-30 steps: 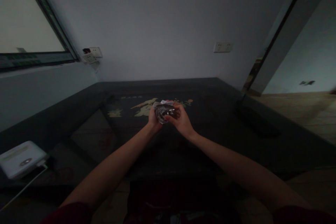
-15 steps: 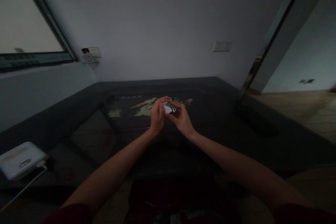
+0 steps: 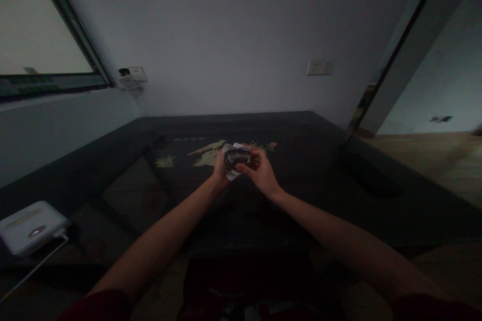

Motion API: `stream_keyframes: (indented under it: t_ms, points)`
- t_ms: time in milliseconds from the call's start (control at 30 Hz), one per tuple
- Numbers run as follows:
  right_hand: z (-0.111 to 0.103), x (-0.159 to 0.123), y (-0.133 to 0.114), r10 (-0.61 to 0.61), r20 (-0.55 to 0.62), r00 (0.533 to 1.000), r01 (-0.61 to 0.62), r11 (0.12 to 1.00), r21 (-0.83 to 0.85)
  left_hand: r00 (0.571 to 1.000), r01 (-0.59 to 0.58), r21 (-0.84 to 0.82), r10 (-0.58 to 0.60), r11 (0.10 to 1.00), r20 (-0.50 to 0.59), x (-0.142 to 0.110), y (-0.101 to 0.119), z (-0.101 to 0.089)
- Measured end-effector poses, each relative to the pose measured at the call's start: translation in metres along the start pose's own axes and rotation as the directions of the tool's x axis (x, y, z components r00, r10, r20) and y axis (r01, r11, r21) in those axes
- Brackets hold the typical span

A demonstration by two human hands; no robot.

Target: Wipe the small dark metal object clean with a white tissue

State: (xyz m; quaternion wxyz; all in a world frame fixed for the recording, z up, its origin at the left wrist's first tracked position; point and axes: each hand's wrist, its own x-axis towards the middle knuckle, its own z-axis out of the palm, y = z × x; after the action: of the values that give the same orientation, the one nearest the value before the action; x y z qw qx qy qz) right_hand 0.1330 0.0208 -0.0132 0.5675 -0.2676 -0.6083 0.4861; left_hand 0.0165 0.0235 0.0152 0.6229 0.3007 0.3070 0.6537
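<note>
Over the middle of the dark table (image 3: 263, 220), my two hands meet around a small, dark, shiny glass-like object (image 3: 237, 157); its exact kind is too dim to tell. My right hand (image 3: 263, 170) grips its right side, thumb across the near face and fingers at the far edge. A crumpled white tissue (image 3: 232, 175) lies in my left hand (image 3: 219, 168), behind and under the object, with parts sticking out above and below. Most of my left fingers are hidden behind the tissue and the object.
A white box-shaped device (image 3: 33, 228) with a cable (image 3: 33, 271) sits at the table's left edge. A long dark object (image 3: 369, 175) lies on the right side. The wall (image 3: 226, 35) with sockets (image 3: 320, 67) rises behind the table, whose top bears a painted bird-and-flower picture (image 3: 207, 154).
The dark object has turned and shifted left into the tissue, showing more of its face. My left hand has moved from its left side to behind and under it, with the tissue spread wider.
</note>
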Motion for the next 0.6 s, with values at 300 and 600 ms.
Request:
stream_keyframes:
  t_ms: [300,600]
  points:
    - [0.0,0.002,0.008,0.025,-0.041,0.999,-0.024,1.0,0.013,0.903,-0.381,0.335,0.425,0.862,-0.064,-0.008,-0.013,-0.004]
    - [0.001,0.003,0.013,0.049,-0.063,0.997,-0.047,0.998,0.028,0.676,-0.682,0.585,0.685,0.439,0.272,-0.015,-0.009,-0.007]
